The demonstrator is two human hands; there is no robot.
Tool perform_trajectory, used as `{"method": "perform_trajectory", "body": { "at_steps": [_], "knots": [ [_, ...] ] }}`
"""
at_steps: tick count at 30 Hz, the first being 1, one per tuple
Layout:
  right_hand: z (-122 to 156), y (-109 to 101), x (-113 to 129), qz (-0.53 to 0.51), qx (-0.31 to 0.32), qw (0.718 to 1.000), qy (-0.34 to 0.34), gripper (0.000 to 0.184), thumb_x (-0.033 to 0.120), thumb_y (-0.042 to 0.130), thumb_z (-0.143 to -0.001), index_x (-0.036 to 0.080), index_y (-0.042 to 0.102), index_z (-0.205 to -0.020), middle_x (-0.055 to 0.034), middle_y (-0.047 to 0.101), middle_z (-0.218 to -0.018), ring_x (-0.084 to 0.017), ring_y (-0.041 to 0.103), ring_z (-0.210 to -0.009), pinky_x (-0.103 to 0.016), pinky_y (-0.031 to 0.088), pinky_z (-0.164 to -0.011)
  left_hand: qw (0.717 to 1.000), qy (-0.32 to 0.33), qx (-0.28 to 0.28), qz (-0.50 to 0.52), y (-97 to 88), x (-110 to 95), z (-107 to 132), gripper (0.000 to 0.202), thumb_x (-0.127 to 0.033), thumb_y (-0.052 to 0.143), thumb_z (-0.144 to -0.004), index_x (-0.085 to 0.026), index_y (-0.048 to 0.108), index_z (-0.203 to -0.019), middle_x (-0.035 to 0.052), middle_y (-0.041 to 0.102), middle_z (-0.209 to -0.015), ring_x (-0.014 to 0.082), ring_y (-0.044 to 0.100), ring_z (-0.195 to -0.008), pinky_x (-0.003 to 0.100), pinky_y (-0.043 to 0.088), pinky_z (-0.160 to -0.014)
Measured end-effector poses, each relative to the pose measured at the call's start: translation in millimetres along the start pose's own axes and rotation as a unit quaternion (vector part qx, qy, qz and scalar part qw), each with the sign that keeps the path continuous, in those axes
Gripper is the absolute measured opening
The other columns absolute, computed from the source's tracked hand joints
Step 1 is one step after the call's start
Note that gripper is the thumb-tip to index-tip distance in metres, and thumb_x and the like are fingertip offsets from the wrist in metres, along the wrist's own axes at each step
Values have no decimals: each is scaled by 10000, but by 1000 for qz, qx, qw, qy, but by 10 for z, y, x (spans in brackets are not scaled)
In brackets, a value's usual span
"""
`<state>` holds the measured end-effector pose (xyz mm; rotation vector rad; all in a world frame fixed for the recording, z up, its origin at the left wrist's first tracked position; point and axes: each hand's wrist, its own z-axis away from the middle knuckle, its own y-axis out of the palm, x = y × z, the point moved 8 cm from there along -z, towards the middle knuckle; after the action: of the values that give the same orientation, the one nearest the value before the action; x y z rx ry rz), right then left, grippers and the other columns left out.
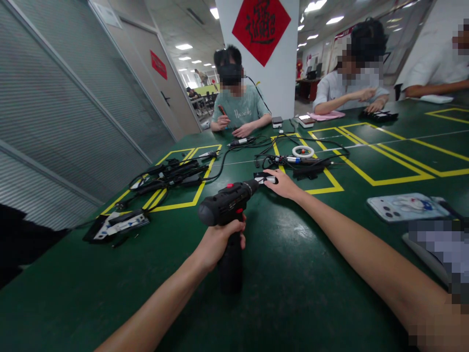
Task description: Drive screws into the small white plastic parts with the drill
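Cordless drill [227,203], right of the black cable bundle [176,177], likely heavy and rigid, left hand [218,242] wrapped properly round its pistol grip [234,242]; right hand [284,185] holding small silver-and-black part [259,180], probably light, best pinched by edges.

The left hand [219,241] grips a drill [227,203], the right hand [283,185] a small part [260,179].

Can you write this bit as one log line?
left hand: gripping power drill; right hand: holding small part; drill nose: toward part
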<state>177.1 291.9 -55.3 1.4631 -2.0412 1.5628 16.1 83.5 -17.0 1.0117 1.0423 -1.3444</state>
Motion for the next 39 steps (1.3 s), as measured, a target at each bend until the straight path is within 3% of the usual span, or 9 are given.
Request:
{"method": "perform_trajectory", "body": {
  "at_steps": [39],
  "knots": [
    [-3, 6, -5, -5, 4, 1000, 6, 499, 357, 614, -875, 228, 570, -1355, -95, 595, -1223, -218, 585, -1060, -370, 445, -1005, 1000, -5, 3, 5, -2, 0, 0, 247, -285, 675, -734, -147, 628, -933, 6, 613, -700, 148, 575, -527, 279, 440, -560]
  ]
}}
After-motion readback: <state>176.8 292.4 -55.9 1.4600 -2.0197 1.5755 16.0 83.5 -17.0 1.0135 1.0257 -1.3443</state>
